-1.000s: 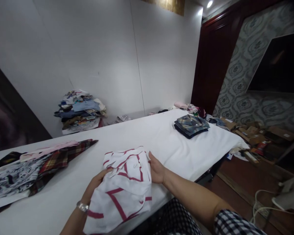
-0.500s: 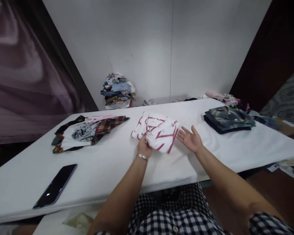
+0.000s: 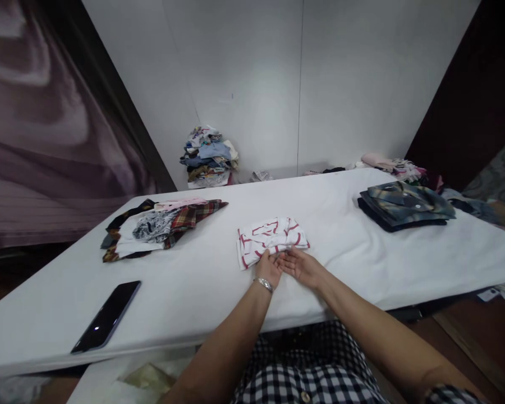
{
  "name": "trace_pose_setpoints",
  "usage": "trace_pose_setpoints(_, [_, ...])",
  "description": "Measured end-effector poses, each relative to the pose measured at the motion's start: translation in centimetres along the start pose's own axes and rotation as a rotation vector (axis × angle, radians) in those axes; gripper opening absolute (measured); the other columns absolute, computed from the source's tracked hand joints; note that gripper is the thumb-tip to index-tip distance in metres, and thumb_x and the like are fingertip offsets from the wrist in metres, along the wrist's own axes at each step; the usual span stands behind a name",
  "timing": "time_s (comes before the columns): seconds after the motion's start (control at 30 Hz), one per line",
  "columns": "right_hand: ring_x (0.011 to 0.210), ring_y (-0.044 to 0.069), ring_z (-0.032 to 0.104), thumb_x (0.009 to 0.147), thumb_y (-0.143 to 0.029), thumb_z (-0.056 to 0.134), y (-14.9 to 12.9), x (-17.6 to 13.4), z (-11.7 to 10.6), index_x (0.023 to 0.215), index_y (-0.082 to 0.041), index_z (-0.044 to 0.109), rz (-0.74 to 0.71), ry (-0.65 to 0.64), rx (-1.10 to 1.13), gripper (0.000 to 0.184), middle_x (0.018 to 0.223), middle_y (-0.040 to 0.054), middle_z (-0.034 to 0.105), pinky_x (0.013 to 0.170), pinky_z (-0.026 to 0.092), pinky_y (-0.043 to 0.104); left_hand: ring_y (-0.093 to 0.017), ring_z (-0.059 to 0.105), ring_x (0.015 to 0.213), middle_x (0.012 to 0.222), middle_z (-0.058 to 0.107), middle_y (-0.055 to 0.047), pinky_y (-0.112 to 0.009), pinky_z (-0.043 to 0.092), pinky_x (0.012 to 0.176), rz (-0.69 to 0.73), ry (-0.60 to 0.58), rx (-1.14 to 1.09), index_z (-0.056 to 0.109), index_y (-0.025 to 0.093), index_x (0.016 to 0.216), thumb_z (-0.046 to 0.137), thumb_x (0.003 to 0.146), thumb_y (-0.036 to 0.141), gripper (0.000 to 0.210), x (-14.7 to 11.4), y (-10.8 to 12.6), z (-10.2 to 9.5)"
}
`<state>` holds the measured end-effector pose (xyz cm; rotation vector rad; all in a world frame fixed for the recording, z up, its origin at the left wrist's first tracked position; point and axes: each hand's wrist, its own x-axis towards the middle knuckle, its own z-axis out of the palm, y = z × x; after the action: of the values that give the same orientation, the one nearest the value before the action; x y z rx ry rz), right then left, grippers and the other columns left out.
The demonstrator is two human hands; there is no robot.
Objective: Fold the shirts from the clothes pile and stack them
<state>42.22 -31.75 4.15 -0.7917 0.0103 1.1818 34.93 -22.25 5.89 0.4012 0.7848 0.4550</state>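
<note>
A white garment [image 3: 256,242] with dark red line patterns lies folded into a compact bundle on the white-covered table [image 3: 185,297]. At its near edge, my left hand [image 3: 269,270], with a silver bracelet at the wrist, has closed on the cloth, thumb uppermost. Beside it, my right hand [image 3: 303,268] is turned partly palm-up, its fingers stretched out and touching the same edge. The fingertips of both hands nearly meet there; the cloth hides some of them.
Loose clothes [image 3: 151,227] lie to the left, behind a dark phone [image 3: 107,317]. At the right sits a stack of folded plaid clothing [image 3: 408,203]. A taller clothes heap [image 3: 210,157] stands by the white wall, and more garments [image 3: 398,167] lie beyond the far right edge.
The white garment went from a loose, lifted bundle to a flatter, neater fold on the table. My right hand moved left to its near edge; my left hand shifted slightly right and closer to me.
</note>
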Motion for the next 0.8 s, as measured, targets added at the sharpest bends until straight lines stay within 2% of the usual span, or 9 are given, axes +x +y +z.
trace_pose_setpoints(0.13, [0.044,0.01,0.052,0.09,-0.041,0.053,0.1,2.9,2.0,0.077,-0.017,0.055,0.039,0.051,-0.016,0.028,0.051,-0.0023,0.056,0.046,0.047,0.021,-0.006,0.057,0.051,0.076,0.063,-0.004,-0.013,0.04,0.041,-0.024,0.022,0.04,0.055,0.014,0.083,0.044,0.094,0.023,0.018,-0.5,0.1,0.2])
trace_pose_setpoints(0.23, [0.039,0.012,0.05,0.084,-0.055,0.055,0.4,4.4,3.3,0.074,-0.017,0.053,0.112,0.134,-0.041,0.039,0.049,-0.0017,0.055,0.038,0.042,0.022,-0.006,0.058,0.054,0.082,0.067,-0.006,-0.013,0.038,0.044,-0.023,0.008,0.144,0.058,0.012,0.082,0.044,0.093,0.024,0.022,-1.2,0.2,-0.2])
trace_pose_setpoints(0.3, [0.04,0.014,0.052,0.082,-0.057,0.057,0.7,5.0,3.9,0.076,-0.017,0.055,0.131,0.185,-0.052,0.041,0.052,0.0004,0.058,0.037,0.042,0.024,-0.006,0.06,0.056,0.085,0.068,-0.006,-0.014,0.038,0.046,-0.012,-0.025,0.232,0.06,0.012,0.084,0.047,0.091,0.022,0.018,-1.8,0.5,-0.8])
trace_pose_setpoints(0.37, [0.042,0.015,0.054,0.082,-0.052,0.059,0.8,5.3,4.3,0.08,-0.016,0.056,0.097,0.201,-0.039,0.036,0.055,0.0014,0.06,0.039,0.043,0.025,-0.006,0.059,0.054,0.08,0.068,-0.005,-0.015,0.037,0.046,-0.013,-0.036,0.337,0.061,0.013,0.087,0.054,0.086,0.021,0.011,-2.2,0.8,-1.7])
trace_pose_setpoints(0.5, [0.054,0.013,0.059,0.082,-0.019,0.058,0.3,5.3,5.0,0.087,-0.016,0.057,-0.106,0.198,0.054,0.006,0.061,-0.001,0.062,0.052,0.049,0.024,-0.008,0.057,0.05,0.07,0.066,-0.002,-0.017,0.038,0.045,0.03,-0.082,0.616,0.061,0.015,0.086,0.063,0.077,0.022,0.012,-2.4,1.1,-3.3])
trace_pose_setpoints(0.57, [0.057,0.012,0.059,0.079,-0.009,0.055,-0.4,4.8,5.3,0.085,-0.016,0.058,-0.16,0.178,0.068,0.009,0.062,-0.0017,0.062,0.057,0.051,0.023,-0.01,0.059,0.053,0.07,0.067,-0.002,-0.019,0.04,0.047,0.147,-0.121,0.82,0.062,0.017,0.084,0.063,0.074,0.023,0.012,-2.1,1.4,-3.9])
trace_pose_setpoints(0.63, [0.058,0.013,0.059,0.077,-0.008,0.055,-1.7,4.0,5.3,0.082,-0.014,0.06,-0.183,0.139,0.058,0.01,0.063,-0.0002,0.063,0.059,0.051,0.025,-0.014,0.061,0.06,0.072,0.068,-0.003,-0.023,0.044,0.052,0.332,-0.177,1.059,0.064,0.019,0.082,0.064,0.073,0.025,0.011,-1.5,1.7,-4.3])
trace_pose_setpoints(0.7, [0.058,0.014,0.06,0.075,-0.009,0.058,-3.5,2.7,4.8,0.083,-0.013,0.062,-0.226,0.107,0.037,0.009,0.067,0.0019,0.066,0.059,0.052,0.027,-0.019,0.064,0.071,0.078,0.07,-0.004,-0.03,0.05,0.066,0.555,-0.259,1.291,0.066,0.021,0.081,0.063,0.073,0.028,0.012,-0.7,2.0,-4.8])
trace_pose_setpoints(0.8, [0.06,0.015,0.062,0.072,-0.012,0.061,-6.9,-0.2,2.9,0.084,-0.011,0.064,-0.308,0.075,-0.02,0.012,0.07,0.004,0.068,0.057,0.052,0.027,-0.026,0.065,0.087,0.09,0.072,-0.007,-0.042,0.05,0.085,0.885,-0.369,1.568,0.07,0.022,0.083,0.059,0.075,0.032,0.017,0.7,2.4,-5.9])
